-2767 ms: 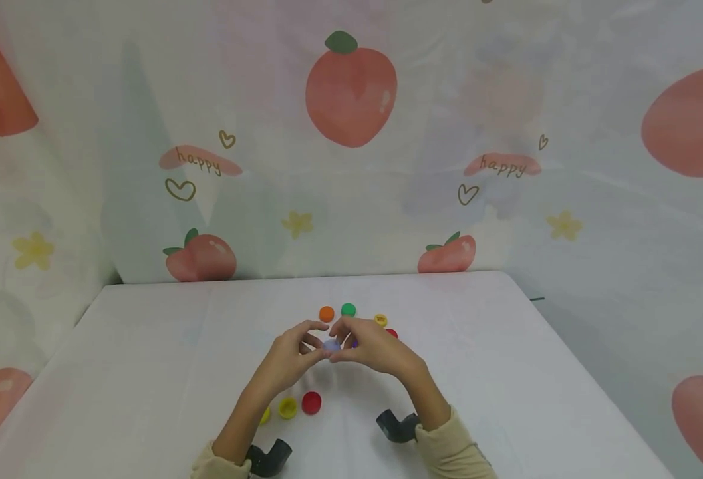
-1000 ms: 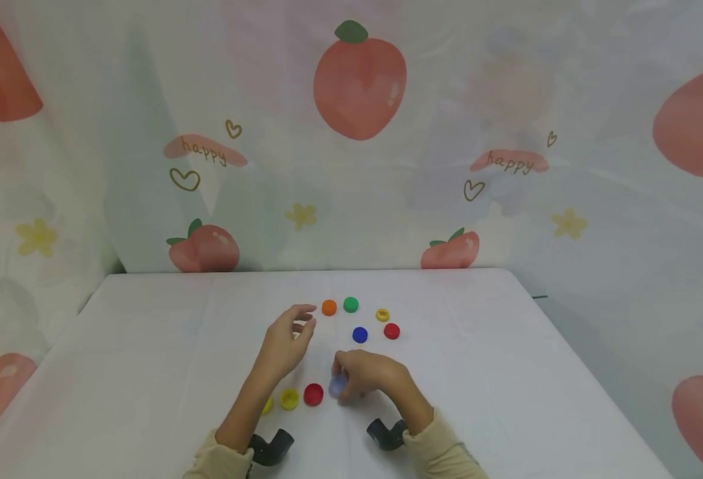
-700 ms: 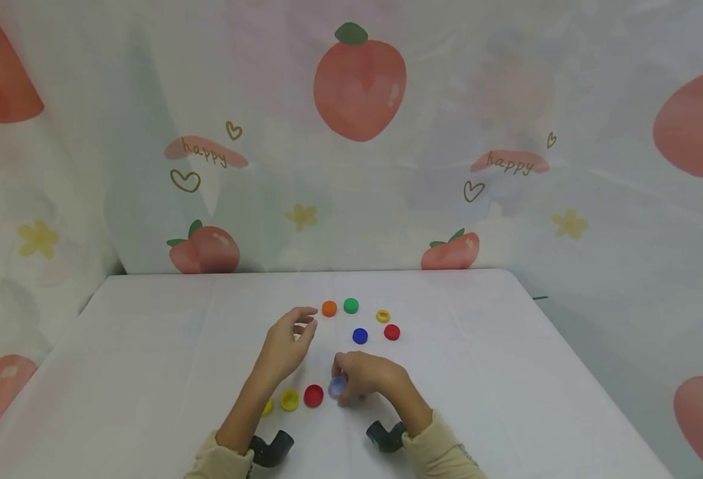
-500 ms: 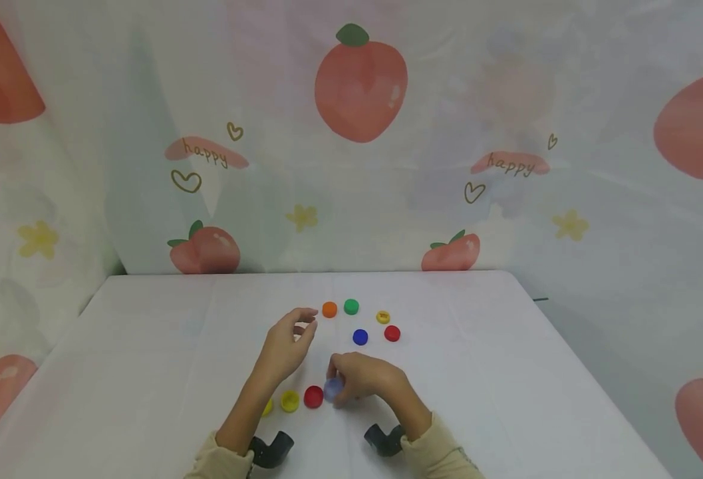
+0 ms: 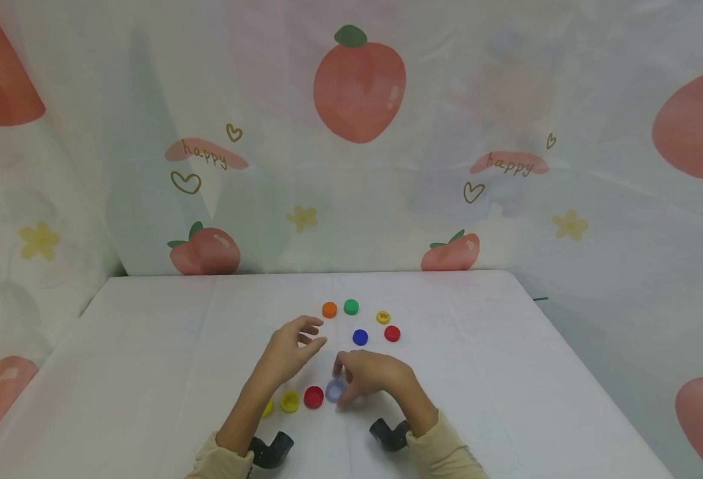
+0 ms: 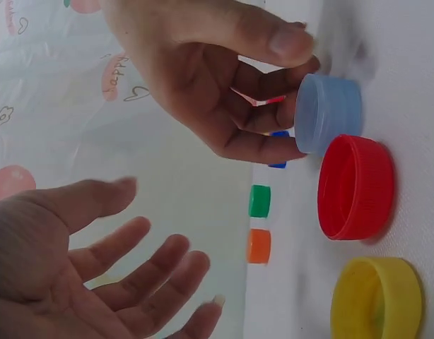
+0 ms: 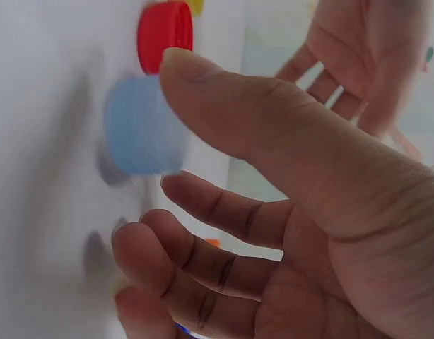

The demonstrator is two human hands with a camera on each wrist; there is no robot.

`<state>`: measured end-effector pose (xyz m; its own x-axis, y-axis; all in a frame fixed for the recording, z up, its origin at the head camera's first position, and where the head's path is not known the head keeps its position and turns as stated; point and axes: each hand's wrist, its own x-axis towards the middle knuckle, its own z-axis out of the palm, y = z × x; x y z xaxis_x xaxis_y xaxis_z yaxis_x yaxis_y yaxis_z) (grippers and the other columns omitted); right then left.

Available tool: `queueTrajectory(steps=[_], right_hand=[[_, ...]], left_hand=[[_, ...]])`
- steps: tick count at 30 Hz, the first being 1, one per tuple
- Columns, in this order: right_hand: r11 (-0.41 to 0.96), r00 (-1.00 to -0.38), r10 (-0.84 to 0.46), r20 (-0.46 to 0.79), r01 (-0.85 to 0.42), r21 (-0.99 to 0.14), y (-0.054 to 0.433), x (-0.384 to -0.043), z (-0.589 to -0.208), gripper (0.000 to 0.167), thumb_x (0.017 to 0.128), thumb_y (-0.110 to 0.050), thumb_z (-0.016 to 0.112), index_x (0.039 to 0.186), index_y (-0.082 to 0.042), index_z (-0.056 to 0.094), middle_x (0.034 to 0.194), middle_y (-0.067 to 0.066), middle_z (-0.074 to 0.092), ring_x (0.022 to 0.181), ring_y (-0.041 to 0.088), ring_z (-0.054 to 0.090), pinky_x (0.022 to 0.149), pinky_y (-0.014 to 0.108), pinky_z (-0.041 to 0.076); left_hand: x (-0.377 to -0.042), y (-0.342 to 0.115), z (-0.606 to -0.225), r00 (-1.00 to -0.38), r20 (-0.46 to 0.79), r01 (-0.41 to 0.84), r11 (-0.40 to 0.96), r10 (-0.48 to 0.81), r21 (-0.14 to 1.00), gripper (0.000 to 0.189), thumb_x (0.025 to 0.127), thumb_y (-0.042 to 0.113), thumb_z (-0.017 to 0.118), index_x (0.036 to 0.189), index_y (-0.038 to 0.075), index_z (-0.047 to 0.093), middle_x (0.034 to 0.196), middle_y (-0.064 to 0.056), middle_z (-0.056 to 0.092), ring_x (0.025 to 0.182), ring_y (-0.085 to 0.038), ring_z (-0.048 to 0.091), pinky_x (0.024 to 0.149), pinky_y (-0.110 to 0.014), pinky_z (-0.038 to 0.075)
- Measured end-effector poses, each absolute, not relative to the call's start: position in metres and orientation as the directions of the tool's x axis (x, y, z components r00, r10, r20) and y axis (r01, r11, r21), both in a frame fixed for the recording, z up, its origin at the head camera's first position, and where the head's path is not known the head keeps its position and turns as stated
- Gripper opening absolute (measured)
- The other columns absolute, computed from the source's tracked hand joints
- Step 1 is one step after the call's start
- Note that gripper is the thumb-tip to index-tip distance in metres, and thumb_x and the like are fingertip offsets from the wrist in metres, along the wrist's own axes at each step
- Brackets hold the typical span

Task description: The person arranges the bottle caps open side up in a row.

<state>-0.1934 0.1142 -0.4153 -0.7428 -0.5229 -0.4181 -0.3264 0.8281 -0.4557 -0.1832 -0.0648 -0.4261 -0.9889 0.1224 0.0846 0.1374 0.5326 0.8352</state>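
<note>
The pale blue cap (image 5: 334, 391) is sitting on the worktop (image 5: 477, 359), just beside a red cap (image 5: 313, 397). The right hand (image 5: 366, 372) is hanging around it with thumb and fingers standing apart. It is not gripping the cap, but I cannot tell if a fingertip is touching it. The left hand (image 5: 288, 349) is holding nothing; its fingers are bending a little, with a gap to the thumb.

A yellow cap (image 5: 290, 401) is lying next in the row, and the left wrist is partly hiding another yellow one (image 5: 267, 407). Farther off, orange (image 5: 329, 310), green (image 5: 351, 307), small yellow (image 5: 383, 317), dark blue (image 5: 360, 337) and bright red (image 5: 392, 333) caps are lying in a bunch. A bent black piece is showing by each wrist.

White cloth is covering the worktop. Behind it, a cloth wall (image 5: 387, 199) is showing peaches, flowers, hearts and "happy".

The left wrist view is showing the red cap's hollow facing up. In the right wrist view, the thumb is blocking a corner of the pale blue cap.
</note>
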Motion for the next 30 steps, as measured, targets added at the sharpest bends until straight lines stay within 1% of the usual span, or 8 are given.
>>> queueTrajectory(steps=[4,7,10,14,19,24,27,30], right_hand=[[0.808,-0.755,-0.543,-0.369,-0.348,-0.476,0.124,-0.198,-0.411,0.041,0.075,-0.030,0.080,0.106,-0.012,0.060,0.076,-0.003,0.054,0.070,0.012,0.051,0.061,0.027,0.046],[0.807,-0.772,-0.531,-0.350,-0.334,-0.487,0.130,-0.202,-0.408,0.040,0.076,-0.029,0.079,0.107,-0.011,0.060,0.078,-0.003,0.054,0.070,0.013,0.052,0.061,0.027,0.047],[0.807,-0.791,-0.513,-0.333,-0.312,-0.502,0.133,-0.206,-0.406,0.039,0.078,-0.029,0.078,0.107,-0.011,0.060,0.081,-0.002,0.055,0.072,0.014,0.053,0.062,0.029,0.048],[0.783,-0.807,-0.520,-0.279,-0.320,-0.533,0.136,-0.213,-0.404,0.035,0.080,-0.024,0.076,0.107,-0.008,0.060,0.084,-0.001,0.057,0.074,0.015,0.054,0.065,0.030,0.049],[0.715,-0.796,-0.582,-0.166,-0.404,-0.571,0.131,-0.221,-0.408,0.029,0.085,-0.020,0.070,0.107,-0.003,0.061,0.085,-0.001,0.058,0.074,0.014,0.055,0.064,0.027,0.049],[0.694,-0.812,-0.582,-0.034,-0.475,-0.541,0.130,-0.228,-0.411,0.026,0.088,-0.019,0.067,0.107,-0.002,0.061,0.084,-0.001,0.058,0.074,0.013,0.054,0.063,0.024,0.048],[0.700,-0.830,-0.557,0.009,-0.475,-0.533,0.129,-0.233,-0.410,0.027,0.087,-0.018,0.068,0.108,-0.002,0.061,0.088,0.003,0.059,0.080,0.016,0.056,0.067,0.026,0.049],[0.720,-0.852,-0.523,0.019,-0.453,-0.527,0.128,-0.239,-0.408,0.030,0.086,-0.017,0.070,0.110,-0.001,0.060,0.096,0.009,0.061,0.089,0.022,0.058,0.074,0.030,0.050]], left_hand=[[-0.181,-0.066,-0.423,-0.979,0.038,0.142,0.541,0.199,0.829,0.049,0.083,0.022,0.073,0.126,0.010,0.054,0.114,-0.014,0.061,0.103,-0.029,0.058,0.080,-0.040,0.052],[-0.180,-0.065,-0.419,-0.972,0.022,0.149,0.545,0.232,0.825,0.054,0.082,0.022,0.074,0.130,0.009,0.050,0.116,-0.015,0.059,0.105,-0.029,0.056,0.082,-0.042,0.051],[-0.181,-0.064,-0.417,-0.971,0.030,0.159,0.545,0.239,0.823,0.050,0.083,0.017,0.073,0.127,0.008,0.051,0.117,-0.016,0.059,0.105,-0.030,0.056,0.082,-0.042,0.051],[-0.182,-0.064,-0.417,-0.970,0.036,0.166,0.544,0.242,0.822,0.046,0.084,0.014,0.071,0.125,0.007,0.052,0.117,-0.016,0.058,0.104,-0.030,0.056,0.083,-0.041,0.051],[-0.181,-0.069,-0.418,-0.977,0.055,0.164,0.562,0.206,0.810,0.046,0.084,0.016,0.072,0.125,0.007,0.054,0.115,-0.015,0.060,0.102,-0.029,0.057,0.082,-0.041,0.051],[-0.184,-0.069,-0.414,-0.974,0.086,0.191,0.559,0.209,0.807,0.039,0.084,0.020,0.073,0.119,0.008,0.059,0.111,-0.013,0.063,0.100,-0.030,0.059,0.081,-0.040,0.051],[-0.191,-0.069,-0.407,-0.973,0.093,0.200,0.566,0.213,0.800,0.038,0.084,0.020,0.073,0.117,0.008,0.060,0.107,-0.011,0.064,0.098,-0.030,0.060,0.079,-0.039,0.052],[-0.200,-0.072,-0.399,-0.976,0.093,0.195,0.591,0.199,0.782,0.037,0.083,0.020,0.073,0.116,0.006,0.061,0.104,-0.011,0.065,0.095,-0.028,0.061,0.076,-0.037,0.053]])
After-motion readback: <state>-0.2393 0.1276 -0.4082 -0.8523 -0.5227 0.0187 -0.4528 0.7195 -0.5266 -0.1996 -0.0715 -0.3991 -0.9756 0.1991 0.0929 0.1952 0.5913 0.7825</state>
